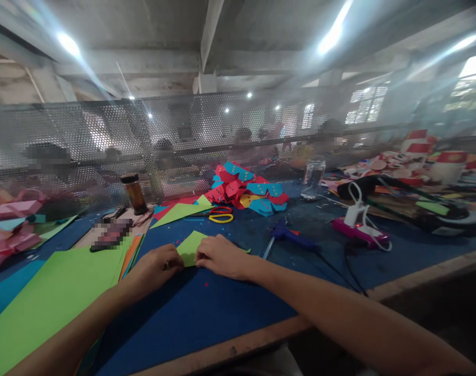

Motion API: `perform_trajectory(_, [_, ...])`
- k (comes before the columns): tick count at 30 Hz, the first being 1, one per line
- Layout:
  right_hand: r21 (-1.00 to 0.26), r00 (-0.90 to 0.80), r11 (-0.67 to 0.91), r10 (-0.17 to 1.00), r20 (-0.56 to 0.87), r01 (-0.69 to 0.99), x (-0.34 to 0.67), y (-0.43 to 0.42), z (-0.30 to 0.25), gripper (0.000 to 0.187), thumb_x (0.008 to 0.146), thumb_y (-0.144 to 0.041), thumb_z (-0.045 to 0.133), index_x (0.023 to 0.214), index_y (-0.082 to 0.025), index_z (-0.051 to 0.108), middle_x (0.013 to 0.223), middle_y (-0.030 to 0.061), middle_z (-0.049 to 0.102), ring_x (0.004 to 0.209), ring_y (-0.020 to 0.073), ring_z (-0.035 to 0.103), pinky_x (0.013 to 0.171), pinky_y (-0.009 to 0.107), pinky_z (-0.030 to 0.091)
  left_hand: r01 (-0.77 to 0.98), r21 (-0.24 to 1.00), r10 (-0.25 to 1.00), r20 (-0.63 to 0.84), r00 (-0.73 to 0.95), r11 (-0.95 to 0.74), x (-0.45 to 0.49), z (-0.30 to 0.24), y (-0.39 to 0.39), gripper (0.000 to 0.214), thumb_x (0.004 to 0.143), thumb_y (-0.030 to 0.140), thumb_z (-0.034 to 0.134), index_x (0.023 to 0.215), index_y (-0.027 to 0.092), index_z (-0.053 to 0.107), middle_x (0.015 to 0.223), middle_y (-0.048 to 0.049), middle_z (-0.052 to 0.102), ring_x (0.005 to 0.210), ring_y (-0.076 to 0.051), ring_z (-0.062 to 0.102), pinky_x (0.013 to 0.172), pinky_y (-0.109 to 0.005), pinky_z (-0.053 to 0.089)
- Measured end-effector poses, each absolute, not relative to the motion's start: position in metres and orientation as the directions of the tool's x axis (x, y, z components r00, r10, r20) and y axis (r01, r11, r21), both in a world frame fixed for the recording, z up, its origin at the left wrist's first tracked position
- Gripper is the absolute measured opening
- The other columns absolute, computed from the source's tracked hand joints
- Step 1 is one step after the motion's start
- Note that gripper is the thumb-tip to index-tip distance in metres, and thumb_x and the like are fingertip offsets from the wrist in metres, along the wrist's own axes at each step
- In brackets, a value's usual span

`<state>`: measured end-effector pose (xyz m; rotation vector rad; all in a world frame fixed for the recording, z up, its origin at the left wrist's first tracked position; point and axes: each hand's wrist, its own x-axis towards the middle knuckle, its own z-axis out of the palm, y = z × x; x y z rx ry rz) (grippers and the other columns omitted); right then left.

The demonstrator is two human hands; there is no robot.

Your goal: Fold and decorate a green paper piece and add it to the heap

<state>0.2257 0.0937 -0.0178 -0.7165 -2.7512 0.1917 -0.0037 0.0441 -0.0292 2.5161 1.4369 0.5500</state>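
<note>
A small piece of light green paper (191, 245) lies on the blue table top in front of me, rising to a point at its far side. My left hand (161, 265) is closed at its left edge, fingers curled on the paper. From the other side my right hand (222, 256) presses the near right part with its fingers bent together. A green corner sticks out past the right hand. How the paper is folded beneath the fingers is hidden. Just beyond lie scissors (221, 214) with red and yellow handles and a larger green sheet (178, 213).
Large green sheets (61, 292) are stacked at left. Behind the scissors is a heap of red, blue and yellow paper shapes (241, 190). A blue glue gun (294, 237), a pink power strip (361, 232) and a glass jar (313, 179) stand right. A perforated screen (190, 136) runs behind.
</note>
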Motion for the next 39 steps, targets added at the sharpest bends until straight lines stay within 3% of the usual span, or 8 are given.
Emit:
perform_trajectory(5, [-0.196, -0.832, 0.865, 0.498, 0.244, 0.461, 0.225, 0.094, -0.017, 0.01, 0.089, -0.025, 0.061, 0.086, -0.018, 0.067, 0.094, 0.0032, 0.067, 0.093, 0.0177, 0.059, 0.076, 0.029, 0.034, 0.799, 0.365, 0.879, 0.215, 0.427, -0.477, -0.003, -0.031, 0.045, 0.014, 0.081, 0.017, 0.053, 0.08, 0.021, 0.066, 0.079, -0.0012, 0.063, 0.069, -0.014, 0.055, 0.066, -0.026, 0.042])
perform_trajectory(18, [-0.181, -0.817, 0.84, 0.541, 0.199, 0.512, 0.224, 0.095, -0.017, 0.015, 0.09, -0.03, 0.059, 0.088, -0.018, 0.069, 0.093, 0.005, 0.068, 0.092, 0.0186, 0.06, 0.074, 0.027, 0.037, 0.838, 0.442, 0.946, 0.092, 0.311, -0.319, -0.004, -0.028, 0.045, 0.016, 0.081, 0.03, 0.055, 0.078, 0.02, 0.067, 0.074, -0.0005, 0.066, 0.068, -0.016, 0.057, 0.062, -0.026, 0.04])
perform_trajectory(39, [-0.23, -0.808, 0.826, 0.557, 0.191, 0.515, 0.223, 0.099, -0.018, 0.016, 0.089, -0.031, 0.06, 0.088, -0.017, 0.069, 0.096, 0.0053, 0.069, 0.092, 0.019, 0.061, 0.072, 0.028, 0.037, 0.87, 0.421, 0.95, -0.056, 0.308, -0.257, -0.019, -0.01, 0.045, 0.016, 0.076, 0.031, 0.056, 0.075, 0.018, 0.065, 0.071, 0.0, 0.064, 0.068, -0.016, 0.057, 0.061, -0.024, 0.038])
